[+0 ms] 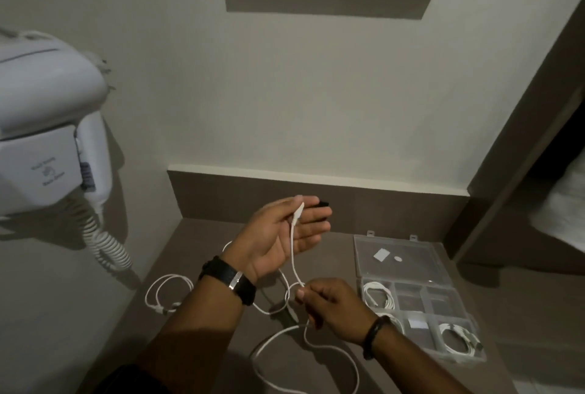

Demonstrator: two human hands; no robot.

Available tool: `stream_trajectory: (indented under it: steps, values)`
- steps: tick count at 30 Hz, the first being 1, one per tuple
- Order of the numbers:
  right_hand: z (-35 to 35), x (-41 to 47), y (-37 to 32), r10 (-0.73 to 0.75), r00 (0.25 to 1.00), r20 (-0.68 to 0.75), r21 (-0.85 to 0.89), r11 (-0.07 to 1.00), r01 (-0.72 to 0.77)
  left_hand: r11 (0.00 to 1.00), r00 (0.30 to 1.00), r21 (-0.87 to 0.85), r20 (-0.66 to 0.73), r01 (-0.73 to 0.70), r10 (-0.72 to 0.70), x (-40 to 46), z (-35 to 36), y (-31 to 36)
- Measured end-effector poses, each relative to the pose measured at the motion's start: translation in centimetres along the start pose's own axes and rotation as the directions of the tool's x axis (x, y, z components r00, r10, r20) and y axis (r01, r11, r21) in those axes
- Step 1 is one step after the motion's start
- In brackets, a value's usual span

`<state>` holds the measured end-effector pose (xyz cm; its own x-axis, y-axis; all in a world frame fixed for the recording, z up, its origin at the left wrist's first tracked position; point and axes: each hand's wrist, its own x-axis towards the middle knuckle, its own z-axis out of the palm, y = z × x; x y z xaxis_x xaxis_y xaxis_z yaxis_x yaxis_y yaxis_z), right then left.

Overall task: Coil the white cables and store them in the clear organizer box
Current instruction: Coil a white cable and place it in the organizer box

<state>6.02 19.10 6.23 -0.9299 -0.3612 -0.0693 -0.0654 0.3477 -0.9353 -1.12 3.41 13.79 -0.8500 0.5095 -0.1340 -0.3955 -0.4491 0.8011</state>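
My left hand point(278, 235) is raised palm-up over the brown counter, pinching the connector end of a white cable point(292, 254) between thumb and fingers. The cable drops to my right hand point(332, 302), which pinches it lower down; from there it trails in loose loops toward the counter's front edge. A second white cable point(164, 294) lies loosely looped on the counter at the left. The clear organizer box point(408, 292) sits open at the right, lid flat behind it. Coiled white cables point(378, 295) fill several of its compartments.
A white wall-mounted hair dryer point(47, 127) with a spiral cord hangs at the left. The counter point(202, 235) meets a brown backsplash and a white wall. A small black object point(323, 203) stands behind my left fingers. A dark door frame rises at the right.
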Motion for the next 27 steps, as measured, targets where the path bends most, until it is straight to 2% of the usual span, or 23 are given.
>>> stream_trajectory:
  steps: [4,8,10,13,15,18,21,22,24,26,27]
  values:
    - [-3.2,1.7,-1.1,0.112,0.994,-0.011,-0.113,0.987,-0.113,0.995,0.999,0.098,0.038,-0.027,0.024,-0.8,1.2,-0.6]
    - [-6.6,3.1,-3.1,0.123,0.992,-0.014,-0.073,0.990,-0.124,0.971,0.998,0.232,0.041,-0.050,0.041,-1.5,0.5,-2.5]
    - [-6.9,3.0,-3.7,0.129,0.991,0.021,-0.016,0.992,-0.129,0.960,0.985,0.229,-0.022,-0.164,0.174,-1.6,0.0,-2.7]
    - [-6.5,2.1,-3.5,0.168,0.981,0.095,0.135,0.974,-0.180,0.916,0.884,0.145,-0.242,-0.374,0.400,-1.6,-1.3,-1.8]
    - [-6.3,1.7,-3.7,0.153,0.979,0.133,0.254,0.950,-0.183,0.896,0.836,0.261,-0.336,-0.359,0.433,-1.8,-2.6,-1.4]
    - [-6.6,1.8,-4.6,0.131,0.986,0.108,0.380,0.910,-0.163,0.888,0.861,0.421,-0.366,-0.185,0.353,-2.4,-4.0,-2.6]
    - [-7.1,1.9,-4.9,0.131,0.985,0.108,0.414,0.895,-0.165,0.838,0.931,0.543,-0.270,-0.061,0.243,-2.9,-4.1,-5.3]
    - [-7.1,1.9,-4.9,0.138,0.982,0.130,0.388,0.904,-0.179,0.844,0.950,0.532,-0.227,-0.063,0.214,-2.6,-3.7,-5.8]
    - [-6.6,1.7,-4.9,0.160,0.967,0.198,0.303,0.928,-0.216,0.914,0.977,0.405,-0.181,-0.032,0.114,-1.8,-2.8,-5.6]
    - [-5.9,1.5,-4.8,0.171,0.951,0.257,0.221,0.948,-0.229,0.952,0.990,0.301,-0.144,0.049,-0.006,-1.0,-1.8,-4.2]
    - [-5.7,1.5,-4.9,0.169,0.946,0.277,0.190,0.955,-0.226,0.949,0.990,0.304,-0.130,0.087,-0.049,-0.8,-1.3,-3.4]
